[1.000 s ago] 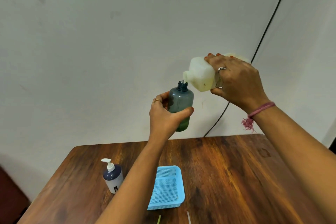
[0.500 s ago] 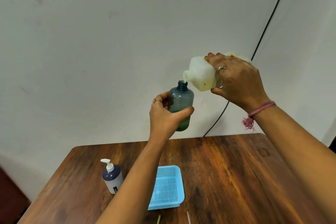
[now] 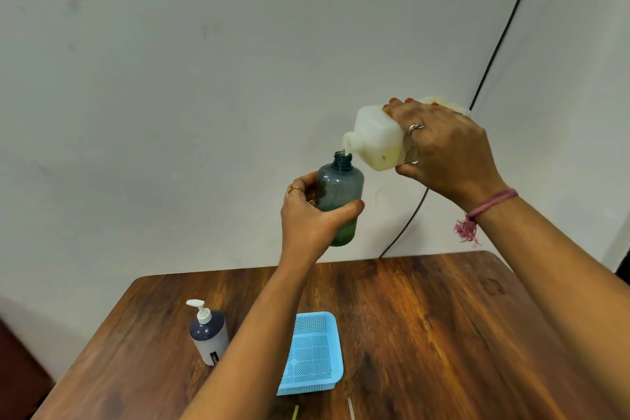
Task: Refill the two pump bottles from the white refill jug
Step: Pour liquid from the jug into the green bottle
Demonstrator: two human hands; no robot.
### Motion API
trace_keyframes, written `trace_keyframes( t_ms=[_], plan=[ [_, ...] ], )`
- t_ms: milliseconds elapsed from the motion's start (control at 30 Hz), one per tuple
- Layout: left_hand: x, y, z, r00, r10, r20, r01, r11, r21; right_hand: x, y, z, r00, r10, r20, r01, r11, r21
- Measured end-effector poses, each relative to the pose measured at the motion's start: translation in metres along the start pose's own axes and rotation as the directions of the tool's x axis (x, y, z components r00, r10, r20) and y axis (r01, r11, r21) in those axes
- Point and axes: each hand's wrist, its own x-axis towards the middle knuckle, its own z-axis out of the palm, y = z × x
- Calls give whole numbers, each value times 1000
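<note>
We are gripping the open bottle [image 3: 339, 196] in our left hand [image 3: 308, 218] above the table [image 3: 443, 334] and tipping the jug [image 3: 378, 140], clasped in our right hand [image 3: 446, 150], so any wobble at that narrow neck is risking a spill.

Nothing really readable here — the pump bottle [image 3: 208, 334] at lower left had a small dark label with white lettering near its base, but it was too tiny to make out.
</note>
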Motion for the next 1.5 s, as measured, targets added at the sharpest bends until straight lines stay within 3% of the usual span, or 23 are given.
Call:
trace_keyframes(
  t_ms=[1500],
  plan=[
    [-2,-1,5,1000,-11,2,11,1000,-9,0,3,-5,999,-19,26,19,1000,-10]
  ],
)
